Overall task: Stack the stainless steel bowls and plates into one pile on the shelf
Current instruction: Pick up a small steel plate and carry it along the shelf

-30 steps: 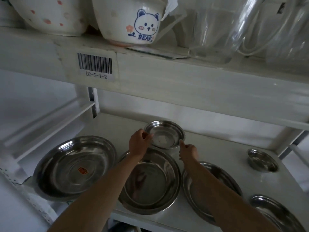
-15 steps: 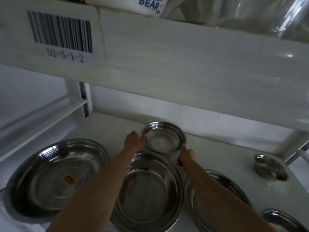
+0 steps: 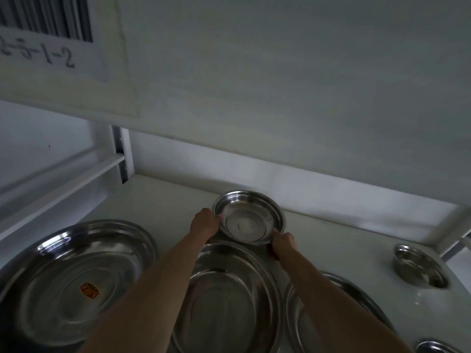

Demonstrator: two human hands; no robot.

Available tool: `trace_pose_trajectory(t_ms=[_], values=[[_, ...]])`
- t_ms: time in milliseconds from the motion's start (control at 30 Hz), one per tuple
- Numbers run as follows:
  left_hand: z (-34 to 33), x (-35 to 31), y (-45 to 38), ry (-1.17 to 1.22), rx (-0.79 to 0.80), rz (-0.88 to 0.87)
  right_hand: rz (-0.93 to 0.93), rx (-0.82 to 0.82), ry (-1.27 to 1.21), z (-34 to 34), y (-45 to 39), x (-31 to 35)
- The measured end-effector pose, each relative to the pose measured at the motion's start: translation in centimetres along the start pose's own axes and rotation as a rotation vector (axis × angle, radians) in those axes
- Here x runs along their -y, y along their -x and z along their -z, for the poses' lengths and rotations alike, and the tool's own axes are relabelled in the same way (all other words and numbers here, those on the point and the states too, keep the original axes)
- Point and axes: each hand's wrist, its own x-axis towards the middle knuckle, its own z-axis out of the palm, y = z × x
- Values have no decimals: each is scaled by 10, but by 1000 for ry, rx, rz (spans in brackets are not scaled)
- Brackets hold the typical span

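A medium steel bowl (image 3: 248, 217) sits at the back middle of the white shelf (image 3: 331, 240), tilted a little toward me. My left hand (image 3: 204, 223) grips its left rim and my right hand (image 3: 283, 242) grips its front right rim. In front of it lies a steel plate (image 3: 229, 299), partly under my forearms. A large steel plate (image 3: 74, 278) with a red sticker lies at the left. Another plate (image 3: 339, 317) lies at the right, half hidden by my right arm.
A small steel bowl (image 3: 419, 268) stands at the right on the shelf, and the rim of another (image 3: 438, 349) shows at the bottom right. The upper shelf's front beam (image 3: 280, 85) with a barcode label (image 3: 48, 34) hangs low overhead. A white upright (image 3: 122, 154) stands at the back left.
The camera has moved closer and lower, so the upper shelf's contents have left view. Both hands stay on the medium bowl, which has risen and tilted slightly.
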Motion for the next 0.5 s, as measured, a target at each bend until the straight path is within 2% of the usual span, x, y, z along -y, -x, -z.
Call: trace_pose_trajectory(t_ms=[500], values=[[12,-20,4,130,-1,-50,38,-1,-286,14,22,17]])
